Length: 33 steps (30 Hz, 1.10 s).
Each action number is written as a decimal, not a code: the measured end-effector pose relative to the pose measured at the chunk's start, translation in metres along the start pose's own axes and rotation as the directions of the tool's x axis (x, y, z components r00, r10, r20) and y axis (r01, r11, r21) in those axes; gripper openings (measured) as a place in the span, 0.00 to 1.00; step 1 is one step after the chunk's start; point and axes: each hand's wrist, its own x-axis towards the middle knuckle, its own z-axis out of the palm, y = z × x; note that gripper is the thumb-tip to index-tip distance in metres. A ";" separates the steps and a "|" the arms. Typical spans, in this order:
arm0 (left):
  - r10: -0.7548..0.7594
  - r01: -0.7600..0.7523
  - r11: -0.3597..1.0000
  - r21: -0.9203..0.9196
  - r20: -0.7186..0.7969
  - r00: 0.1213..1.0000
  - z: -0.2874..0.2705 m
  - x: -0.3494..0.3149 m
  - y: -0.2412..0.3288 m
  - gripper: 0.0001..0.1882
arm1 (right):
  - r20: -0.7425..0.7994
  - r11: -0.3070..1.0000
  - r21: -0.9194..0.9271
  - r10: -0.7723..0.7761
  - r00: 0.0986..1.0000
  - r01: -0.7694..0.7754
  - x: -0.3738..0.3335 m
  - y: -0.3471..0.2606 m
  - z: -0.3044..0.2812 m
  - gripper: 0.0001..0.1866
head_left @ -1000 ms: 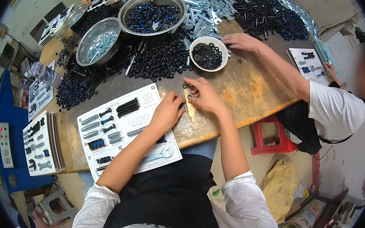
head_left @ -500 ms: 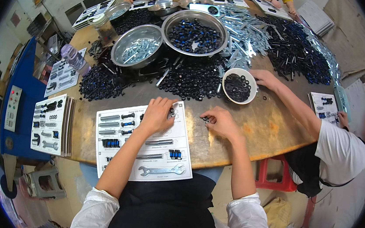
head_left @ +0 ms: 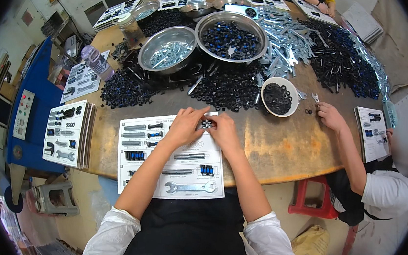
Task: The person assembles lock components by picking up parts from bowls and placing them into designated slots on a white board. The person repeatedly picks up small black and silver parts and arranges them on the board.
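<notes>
Head camera view: the small dark nuts (head_left: 206,124) are now gathered in one close cluster over the upper right part of the white parts card (head_left: 213,159), between the fingertips of both hands. Half a second ago, the right hand (head_left: 224,130) was held over the bare table beside the card, with some nuts at its fingers; now it is brought over the card, and the left hand (head_left: 187,127) is met there. By this change, two small groups of nuts seem to be joined into one, and the arranging appears to be shared by both hands. The fingers of each hand are bent toward the nuts, but whether these are pinched or only pushed cannot be told. Near the card's lower edge, a silver open-ended wrench (head_left: 191,187) is displayed. Beyond the card, a white bowl (head_left: 278,114) is filled with black washers (head_left: 278,98). The co-worker's hand (head_left: 332,116) is moved away from this bowl, and a small spanner (head_left: 316,97) is seen by its fingertips.
</notes>
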 end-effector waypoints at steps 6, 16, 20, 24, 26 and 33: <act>0.061 -0.063 0.998 -0.031 -0.075 0.995 0.006 -0.004 -0.010 0.40 | -0.328 0.981 0.170 -0.035 0.944 0.096 -0.003 0.011 -0.019 0.17; 0.040 0.003 0.991 0.130 -0.325 0.945 0.049 0.063 -0.008 0.06 | -0.420 0.991 -0.067 0.079 0.904 -0.118 0.020 0.037 -0.034 0.09; -0.011 0.055 0.990 0.129 -0.320 0.947 0.061 0.071 -0.002 0.08 | -0.430 0.987 -0.043 0.120 0.895 -0.153 0.004 0.041 -0.038 0.06; -0.049 0.091 0.989 0.118 -0.317 0.947 0.065 0.071 -0.002 0.09 | -0.413 0.986 -0.090 0.091 0.906 -0.140 -0.012 0.036 -0.041 0.07; -0.057 0.093 0.990 0.102 -0.310 0.949 0.065 0.072 -0.001 0.10 | -0.432 0.989 -0.049 0.105 0.896 -0.139 -0.015 0.038 -0.043 0.06; -0.093 0.120 0.990 0.077 -0.286 0.954 0.067 0.071 0.000 0.11 | -0.453 0.996 -0.045 0.046 0.890 -0.075 0.021 0.039 -0.038 0.07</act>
